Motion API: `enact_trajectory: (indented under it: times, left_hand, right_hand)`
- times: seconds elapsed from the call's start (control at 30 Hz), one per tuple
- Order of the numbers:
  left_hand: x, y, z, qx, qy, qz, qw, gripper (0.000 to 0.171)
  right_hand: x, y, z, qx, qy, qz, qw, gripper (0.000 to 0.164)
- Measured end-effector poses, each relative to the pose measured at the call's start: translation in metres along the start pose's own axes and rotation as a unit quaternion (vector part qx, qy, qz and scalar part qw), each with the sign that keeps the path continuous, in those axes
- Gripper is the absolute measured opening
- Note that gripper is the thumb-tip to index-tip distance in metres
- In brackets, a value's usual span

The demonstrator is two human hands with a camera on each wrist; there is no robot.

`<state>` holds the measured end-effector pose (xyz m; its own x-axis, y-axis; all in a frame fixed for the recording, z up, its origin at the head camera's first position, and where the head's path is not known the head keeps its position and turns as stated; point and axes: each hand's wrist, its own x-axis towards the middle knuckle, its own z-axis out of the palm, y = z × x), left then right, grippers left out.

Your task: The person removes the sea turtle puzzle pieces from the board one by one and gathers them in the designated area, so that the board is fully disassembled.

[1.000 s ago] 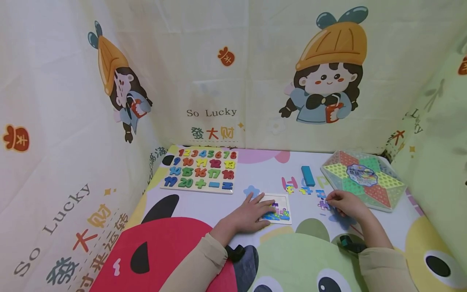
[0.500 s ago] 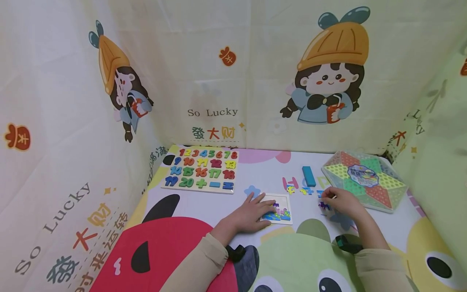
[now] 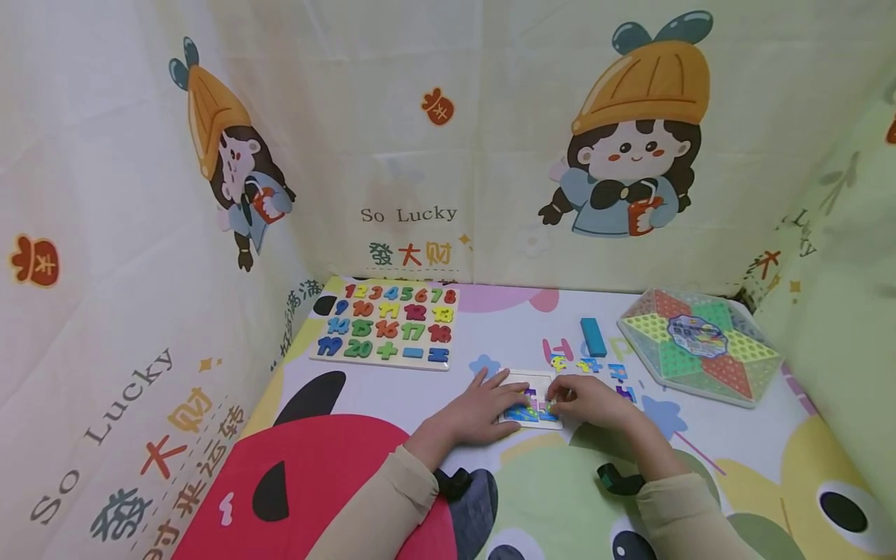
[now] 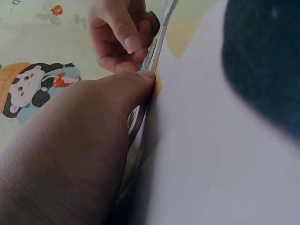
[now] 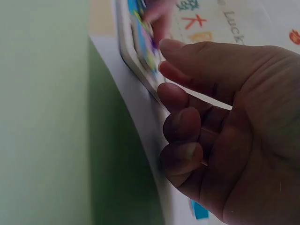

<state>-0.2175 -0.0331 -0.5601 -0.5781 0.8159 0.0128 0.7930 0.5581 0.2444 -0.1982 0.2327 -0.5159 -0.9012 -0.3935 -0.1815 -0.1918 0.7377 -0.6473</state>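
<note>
My left hand lies over the left side of a small white puzzle tray, fingers spread. Its thumb presses the tray's edge in the left wrist view. Blue, purple and pink jigsaw pieces fill the lower part of the tray. At the tray's right side, my right hand pinches what looks like a puzzle piece between thumb and forefinger, mostly hidden by the fingertips. The right wrist view shows its other fingers curled. Loose puzzle pieces lie to the right of and behind the tray.
A number board with coloured numerals stands at the back left. A teal block lies behind the loose pieces. At the back right is a hexagonal game box. Printed cloth walls enclose the table.
My right hand has moved left from the loose pieces to the tray's right side, pinching a small piece. The left hand has stayed on the tray.
</note>
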Motion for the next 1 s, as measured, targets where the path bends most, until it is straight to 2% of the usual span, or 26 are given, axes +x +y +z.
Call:
enact_trajectory:
  times: [0.17, 0.53, 0.8, 1.0]
  left_hand:
    - [0.0, 0.0, -0.001, 0.0, -0.002, 0.002, 1.0, 0.052]
    - [-0.001, -0.001, -0.003, -0.01, 0.001, -0.008, 0.9999, 0.055]
    - [-0.001, -0.001, -0.005, -0.018, 0.009, -0.011, 0.9997, 0.054]
    - [0.001, -0.004, -0.002, -0.025, 0.033, -0.019, 0.999, 0.049]
  right_hand:
    - [0.006, -0.003, 0.007, -0.013, -0.007, -0.014, 1.0, 0.009]
    - [0.008, -0.008, 0.009, -0.027, -0.031, -0.032, 0.999, 0.017]
    - [0.008, -0.015, 0.009, -0.077, -0.031, -0.035, 0.996, 0.017]
    - [0.017, -0.024, 0.006, -0.064, -0.001, -0.013, 0.998, 0.013]
